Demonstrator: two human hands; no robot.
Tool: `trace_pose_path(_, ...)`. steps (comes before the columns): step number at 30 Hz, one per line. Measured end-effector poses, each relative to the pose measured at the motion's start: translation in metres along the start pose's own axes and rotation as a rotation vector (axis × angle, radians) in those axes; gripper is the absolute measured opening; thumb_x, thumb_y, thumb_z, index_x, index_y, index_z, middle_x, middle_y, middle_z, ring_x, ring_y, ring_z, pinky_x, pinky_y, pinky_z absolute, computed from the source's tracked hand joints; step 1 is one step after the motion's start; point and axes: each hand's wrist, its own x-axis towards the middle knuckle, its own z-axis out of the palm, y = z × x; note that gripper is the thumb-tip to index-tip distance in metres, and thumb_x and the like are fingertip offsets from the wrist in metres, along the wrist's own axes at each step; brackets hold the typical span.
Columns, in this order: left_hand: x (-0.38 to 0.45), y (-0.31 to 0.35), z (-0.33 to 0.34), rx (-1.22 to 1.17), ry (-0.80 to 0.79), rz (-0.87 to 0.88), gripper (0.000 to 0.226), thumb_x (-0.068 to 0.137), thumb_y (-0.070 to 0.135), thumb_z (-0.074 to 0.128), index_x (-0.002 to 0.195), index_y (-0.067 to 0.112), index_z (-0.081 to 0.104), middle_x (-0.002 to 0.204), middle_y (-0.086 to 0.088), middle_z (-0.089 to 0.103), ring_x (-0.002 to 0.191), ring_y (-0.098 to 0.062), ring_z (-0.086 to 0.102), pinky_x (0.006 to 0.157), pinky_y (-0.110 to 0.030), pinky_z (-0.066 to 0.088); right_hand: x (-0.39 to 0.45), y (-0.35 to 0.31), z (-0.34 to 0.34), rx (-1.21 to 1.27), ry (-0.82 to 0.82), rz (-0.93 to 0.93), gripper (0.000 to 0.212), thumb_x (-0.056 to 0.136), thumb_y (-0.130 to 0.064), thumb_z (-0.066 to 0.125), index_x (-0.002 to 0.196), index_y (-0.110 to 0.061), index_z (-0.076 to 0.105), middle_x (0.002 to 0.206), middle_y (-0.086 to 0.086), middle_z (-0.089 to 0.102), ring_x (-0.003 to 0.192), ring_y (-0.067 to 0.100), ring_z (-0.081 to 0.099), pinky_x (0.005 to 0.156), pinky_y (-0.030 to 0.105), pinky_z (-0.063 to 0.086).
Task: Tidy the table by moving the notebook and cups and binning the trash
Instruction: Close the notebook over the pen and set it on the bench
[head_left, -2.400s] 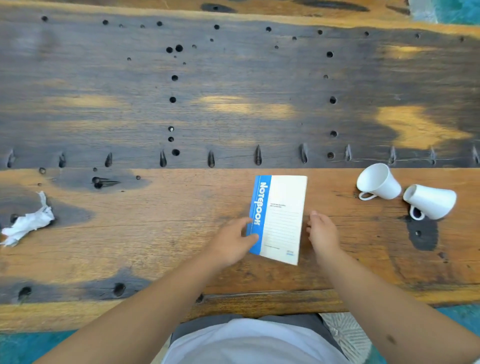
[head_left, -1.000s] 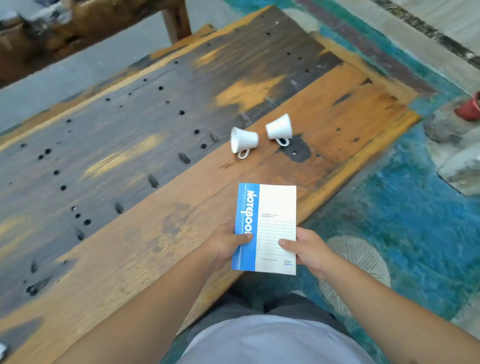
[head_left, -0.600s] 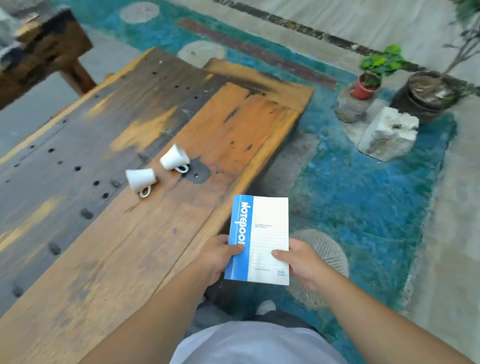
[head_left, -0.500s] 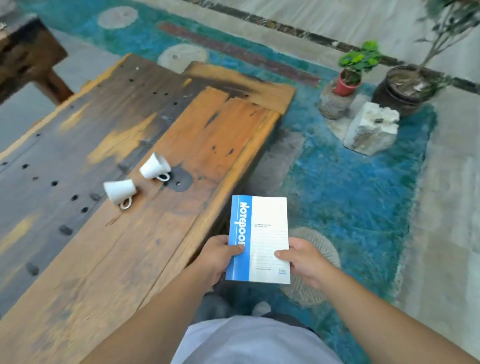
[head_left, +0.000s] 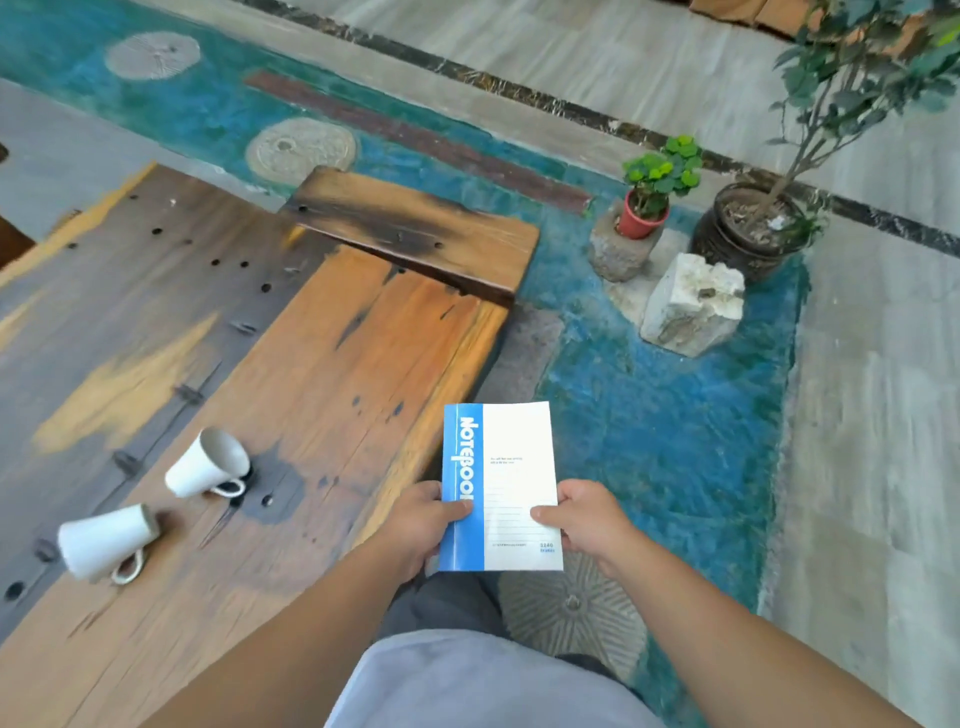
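Observation:
I hold a white notebook (head_left: 511, 467) with a blue spine strip in both hands, off the table's near edge and above the floor. My left hand (head_left: 421, 525) grips its blue left edge, thumb on the cover. My right hand (head_left: 589, 519) grips its lower right edge. Two white cups lie on their sides on the wooden table (head_left: 332, 364): one cup (head_left: 210, 465) by a dark stain, the other cup (head_left: 104, 540) nearer the left edge of the view. No trash is in view.
The table ends at a darker raised plank (head_left: 415, 228) at its far end. On the blue-green floor to the right stand a small plant in a red pot (head_left: 649, 202), a large dark pot (head_left: 748, 234) with a thin tree, and a pale stone block (head_left: 691, 306).
The notebook went from lying on the table to being held in both hands off its edge. My view has swung right, so the cups slid to the left and the plants came into sight.

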Motion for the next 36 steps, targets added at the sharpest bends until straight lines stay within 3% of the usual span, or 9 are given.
trace_pose_path(4, 0.027, 0.037, -0.006, -0.093, 0.033, -0.003, 0.014, 0.089, 0.007, 0.064, 0.103, 0.007, 0.067, 0.101, -0.005, 0.075, 0.084, -0.02, 0.073, 0.063, -0.032, 0.057, 0.037, -0.058, -0.008, -0.184, -0.001, -0.044, 0.013, 0.076, -0.011, 0.075, 0.071, -0.011, 0.063, 0.081, 0.006, 0.072, 0.075, 0.023, 0.067, 0.064, 0.034, 0.051)
trace_pose_path(8, 0.046, 0.071, -0.017, -0.217, 0.097, -0.053, 0.015, 0.091, 0.006, 0.059, 0.105, 0.01, 0.065, 0.099, -0.003, 0.075, 0.084, -0.022, 0.073, 0.063, -0.034, 0.056, 0.071, -0.11, -0.005, -0.294, -0.07, -0.084, 0.017, 0.079, -0.01, 0.071, 0.067, -0.016, 0.06, 0.07, -0.002, 0.066, 0.065, 0.015, 0.061, 0.057, 0.027, 0.045)
trace_pose_path(10, 0.056, 0.084, -0.024, -0.286, 0.119, -0.078, 0.016, 0.092, 0.007, 0.058, 0.107, 0.011, 0.064, 0.103, -0.004, 0.075, 0.087, -0.023, 0.072, 0.062, -0.035, 0.055, 0.09, -0.133, -0.001, -0.359, -0.105, -0.106, 0.01, 0.08, -0.011, 0.07, 0.073, -0.013, 0.063, 0.077, 0.0, 0.07, 0.071, 0.017, 0.066, 0.058, 0.03, 0.05)
trace_pose_path(14, 0.083, 0.108, -0.033, -0.418, 0.212, -0.085, 0.015, 0.089, 0.007, 0.065, 0.104, 0.01, 0.064, 0.099, -0.001, 0.075, 0.074, -0.017, 0.074, 0.048, -0.028, 0.055, 0.14, -0.177, 0.006, -0.444, -0.193, -0.157, 0.003, 0.082, -0.01, 0.07, 0.085, -0.011, 0.069, 0.09, 0.002, 0.073, 0.083, 0.02, 0.069, 0.074, 0.041, 0.058)
trace_pose_path(18, 0.116, 0.127, -0.033, -0.506, 0.326, -0.094, 0.021, 0.087, 0.008, 0.068, 0.108, 0.006, 0.063, 0.108, -0.005, 0.072, 0.084, -0.018, 0.072, 0.061, -0.029, 0.057, 0.196, -0.221, 0.012, -0.611, -0.299, -0.203, 0.013, 0.083, -0.01, 0.072, 0.095, -0.008, 0.071, 0.098, 0.006, 0.073, 0.087, 0.024, 0.068, 0.079, 0.044, 0.058)
trace_pose_path(22, 0.144, 0.142, -0.018, -0.649, 0.475, -0.112, 0.013, 0.088, 0.004, 0.067, 0.1, 0.006, 0.063, 0.108, -0.009, 0.072, 0.073, -0.015, 0.073, 0.053, -0.026, 0.055, 0.243, -0.266, 0.018, -0.865, -0.384, -0.313, 0.011, 0.081, -0.015, 0.075, 0.08, -0.007, 0.066, 0.09, 0.008, 0.071, 0.084, 0.027, 0.066, 0.067, 0.037, 0.052)
trace_pose_path(26, 0.175, 0.153, -0.011, -0.526, 0.667, -0.157, 0.024, 0.086, 0.011, 0.07, 0.106, 0.009, 0.058, 0.11, -0.004, 0.067, 0.093, -0.024, 0.066, 0.078, -0.038, 0.055, 0.279, -0.295, 0.033, -1.106, -0.461, -0.418, 0.03, 0.082, -0.023, 0.075, 0.063, -0.023, 0.052, 0.069, -0.008, 0.056, 0.075, 0.021, 0.06, 0.05, 0.026, 0.038)
trace_pose_path(32, 0.205, 0.153, -0.005, -0.276, 0.806, -0.178, 0.027, 0.085, 0.02, 0.069, 0.099, 0.022, 0.046, 0.095, 0.007, 0.058, 0.068, -0.001, 0.051, 0.049, -0.017, 0.036, 0.307, -0.299, 0.05, -1.318, -0.457, -0.482, 0.028, 0.084, -0.029, 0.07, 0.065, -0.027, 0.049, 0.076, -0.005, 0.058, 0.071, 0.014, 0.053, 0.047, 0.021, 0.032)
trace_pose_path(36, 0.221, 0.151, -0.003, -0.157, 0.84, -0.141, 0.033, 0.082, 0.023, 0.071, 0.105, 0.022, 0.047, 0.107, 0.001, 0.061, 0.08, -0.007, 0.055, 0.06, -0.023, 0.043, 0.317, -0.295, 0.052, -1.381, -0.388, -0.483, 0.013, 0.085, -0.027, 0.063, 0.078, -0.02, 0.056, 0.088, 0.005, 0.066, 0.071, 0.019, 0.055, 0.044, 0.026, 0.033)
